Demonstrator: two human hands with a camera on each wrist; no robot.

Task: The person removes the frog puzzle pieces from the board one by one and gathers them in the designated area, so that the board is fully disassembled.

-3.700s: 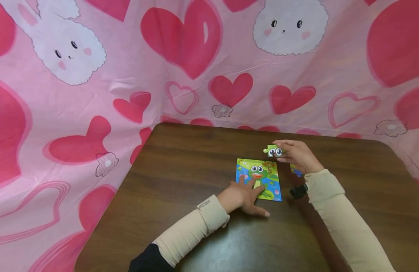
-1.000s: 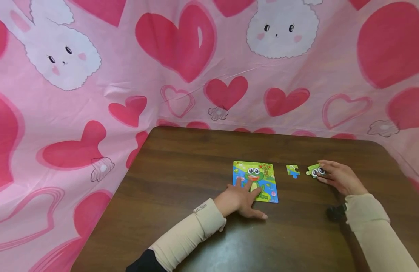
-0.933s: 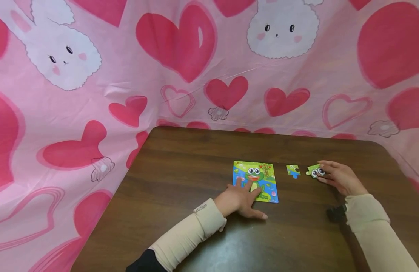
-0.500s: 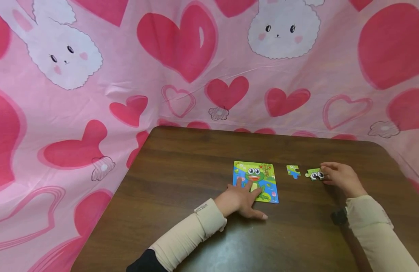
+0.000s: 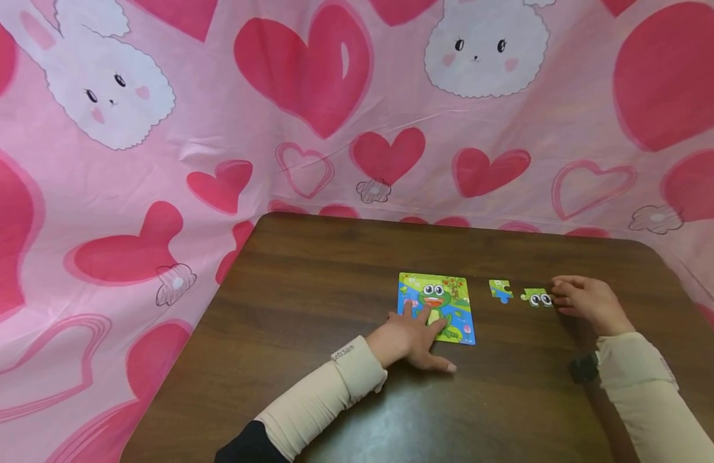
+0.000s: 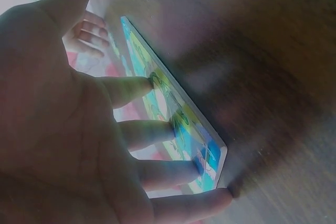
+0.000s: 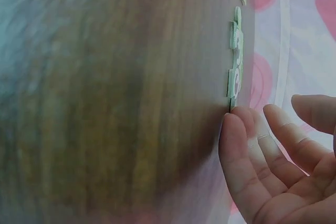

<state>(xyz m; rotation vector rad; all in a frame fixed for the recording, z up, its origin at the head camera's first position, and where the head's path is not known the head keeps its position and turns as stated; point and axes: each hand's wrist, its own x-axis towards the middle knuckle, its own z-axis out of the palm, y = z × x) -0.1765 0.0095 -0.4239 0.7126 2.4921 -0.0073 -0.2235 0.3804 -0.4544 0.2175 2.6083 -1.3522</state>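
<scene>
Since a moment ago, my right hand [image 5: 588, 303] has eased back from the frog-eye puzzle piece [image 5: 538, 298], now straighter on the bench [image 5: 311, 283], near the blue-and-green puzzle piece [image 5: 501, 290]. Whether this grip pinches its edge I cannot tell; I'd slide it flat, tab first, my left hand [image 5: 415, 337] spread, steadying the frog picture [image 5: 435, 296].

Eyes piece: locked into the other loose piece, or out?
Out: table shows between the eyes piece and the blue-green piece in the head view.
</scene>
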